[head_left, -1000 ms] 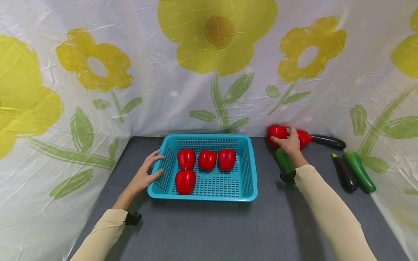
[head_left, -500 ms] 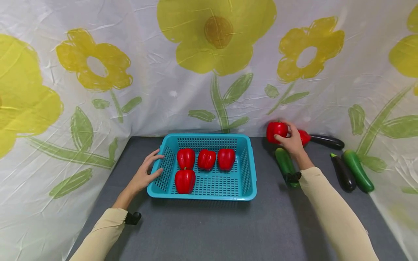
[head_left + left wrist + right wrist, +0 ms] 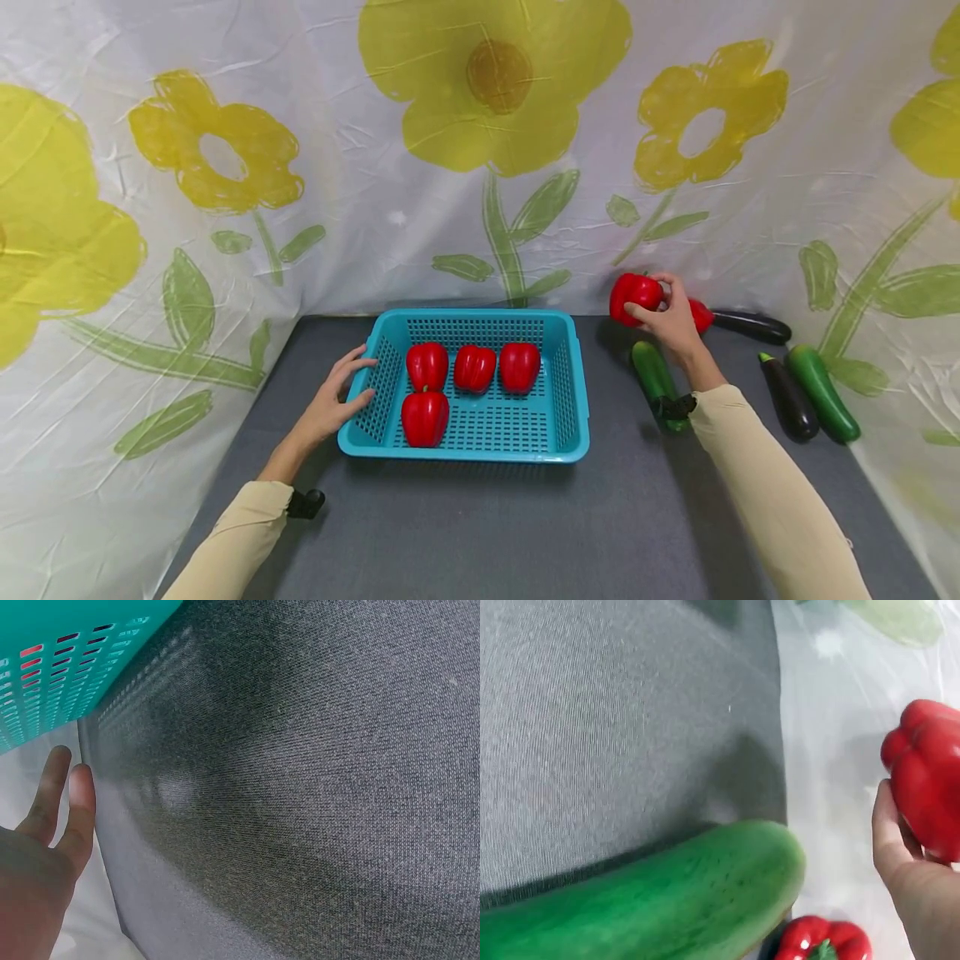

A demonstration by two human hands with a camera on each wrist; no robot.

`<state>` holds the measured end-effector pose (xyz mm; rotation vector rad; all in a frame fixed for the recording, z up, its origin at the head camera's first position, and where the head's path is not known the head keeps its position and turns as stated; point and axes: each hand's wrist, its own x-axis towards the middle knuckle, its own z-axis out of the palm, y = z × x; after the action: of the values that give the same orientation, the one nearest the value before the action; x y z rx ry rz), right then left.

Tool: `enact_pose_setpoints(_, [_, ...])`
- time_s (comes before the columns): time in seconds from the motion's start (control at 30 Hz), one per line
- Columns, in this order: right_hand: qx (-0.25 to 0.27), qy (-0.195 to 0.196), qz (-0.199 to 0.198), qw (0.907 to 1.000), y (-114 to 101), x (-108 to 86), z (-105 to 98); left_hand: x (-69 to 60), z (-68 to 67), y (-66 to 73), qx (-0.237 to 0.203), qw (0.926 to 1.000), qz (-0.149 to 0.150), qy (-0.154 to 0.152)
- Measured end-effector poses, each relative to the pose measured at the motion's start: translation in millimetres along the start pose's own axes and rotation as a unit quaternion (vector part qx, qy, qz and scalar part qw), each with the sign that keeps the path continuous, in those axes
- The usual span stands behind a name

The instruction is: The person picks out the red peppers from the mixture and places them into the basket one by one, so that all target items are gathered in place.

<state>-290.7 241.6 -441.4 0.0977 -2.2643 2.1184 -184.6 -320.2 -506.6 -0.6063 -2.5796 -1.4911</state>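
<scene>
My right hand grips a red bell pepper between thumb and fingers, held up near the back edge of the table. In the right wrist view this pepper is off the surface, with a green cucumber lying below. A second red bell pepper lies just behind my right hand, partly hidden by it. My left hand is spread at the left side of a blue plastic basket; whether it touches the rim I cannot tell. Several red bell peppers sit in the basket.
A dark eggplant lies along the back edge at right. Another eggplant and a long green vegetable lie side by side at the right edge. A white flowered sheet hangs behind the grey table.
My right hand has raised the bell pepper off the table and shifted it slightly left, uncovering more of the cucumber. The left hand and basket stay put.
</scene>
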Motion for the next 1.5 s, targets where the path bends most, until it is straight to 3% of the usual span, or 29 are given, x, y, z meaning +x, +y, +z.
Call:
enact_pose_setpoints(0.17, [0.01,-0.002,0.005,0.9999,-2,-1.6,4,0.4,-0.1,0.4,0.0,1.0,-0.002,0.002])
enact_pose_setpoints(0.4, [-0.041,-0.019,-0.007,0.999,7,5.9,2,0.4,0.4,-0.7,-0.001,1.0,-0.002,0.0])
enact_pose_setpoints(0.63, [-0.064,-0.059,0.017,0.9961,-16,-3.4,5,0.2,0.9,-1.7,-0.005,1.0,0.001,0.002])
enact_pose_setpoints(0.8, [-0.087,-0.059,0.018,0.9943,-6,-1.5,1,1.3,1.0,-1.1,-0.008,1.0,0.004,0.001])
enact_pose_setpoints(1.27, [-0.119,-0.078,0.012,0.9898,-18,-17.5,-3,-0.9,-0.2,0.8,0.014,0.9999,-0.002,0.001])
enact_pose_setpoints(1.5, [-0.133,-0.096,0.011,0.9864,-29,-19.3,5,-0.4,1.4,0.2,0.003,1.0,-0.002,0.004])
